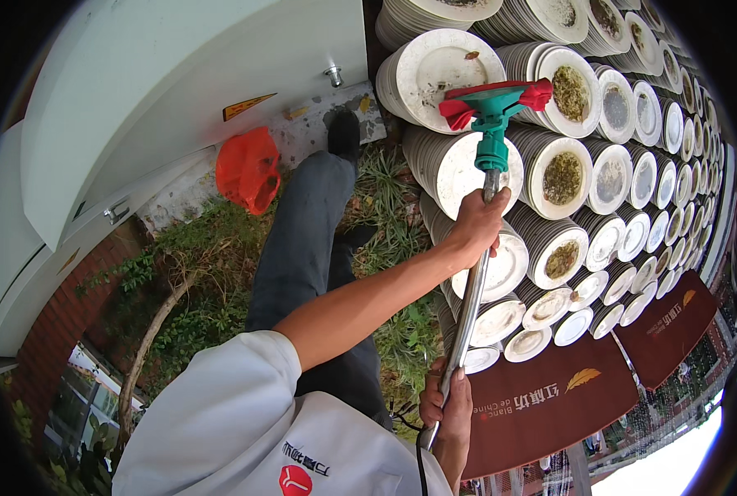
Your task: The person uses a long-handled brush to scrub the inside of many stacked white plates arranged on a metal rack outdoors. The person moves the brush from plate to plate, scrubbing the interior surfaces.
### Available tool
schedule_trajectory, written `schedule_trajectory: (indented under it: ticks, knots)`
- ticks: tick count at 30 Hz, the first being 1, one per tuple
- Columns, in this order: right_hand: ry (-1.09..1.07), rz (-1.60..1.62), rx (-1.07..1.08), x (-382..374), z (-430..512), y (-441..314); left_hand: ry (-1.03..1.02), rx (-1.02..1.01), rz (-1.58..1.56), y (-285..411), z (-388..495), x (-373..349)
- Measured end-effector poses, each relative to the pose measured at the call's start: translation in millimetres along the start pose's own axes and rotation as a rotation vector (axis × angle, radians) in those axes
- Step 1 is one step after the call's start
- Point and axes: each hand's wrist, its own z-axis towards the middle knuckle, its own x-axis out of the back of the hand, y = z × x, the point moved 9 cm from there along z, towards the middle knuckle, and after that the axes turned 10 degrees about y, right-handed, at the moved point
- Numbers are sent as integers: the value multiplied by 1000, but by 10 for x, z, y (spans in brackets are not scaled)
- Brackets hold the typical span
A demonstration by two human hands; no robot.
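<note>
My left hand [481, 222] grips a metal pole [475, 288] just below its teal plastic head [493, 124]. Lower down, my right hand [447, 397] is closed around the same pole near its end. Red cloth [534, 96] is wrapped on the head and bunches at both ends. The head overlaps a dirty white plate [446, 68] at the front of a stack; whether they touch I cannot tell. Under the pole, another stack's front plate [467, 173] shows pale stains. A neighbouring plate [562, 177] has brownish-green debris in its well.
Many stacked plates form a wall along the right. On the left stands a white metal cabinet [176, 105] with a warning sticker [247, 107]. A red plastic bag [247, 167] lies by its concrete base [368, 115]. Grass [381, 180], a thin trunk [151, 341] and brown awnings [548, 397] are around me.
</note>
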Motion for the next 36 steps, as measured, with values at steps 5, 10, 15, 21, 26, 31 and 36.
schedule_trajectory:
  ticks: [5,10,15,21,26,31,36]
  knots:
    - [-120,8,-7,-77,23,-41,-78,-50,-45,8,36,-138]
    - [-425,66,-163,-443,64,26,92,-94,86,185,122,256]
    - [-400,532,-298,-356,54,104,-23,-208,-25,223,82,43]
    - [-548,643,-338,-303,20,163,-100,132,-75,-321,1,-5]
    - [-548,686,-358,-405,209,150,-61,-88,21,127,234,99]
    - [-541,505,-296,-441,29,229,-56,143,35,-213,-14,203]
    - [-519,765,-405,-433,21,136,-26,33,2,-199,111,161]
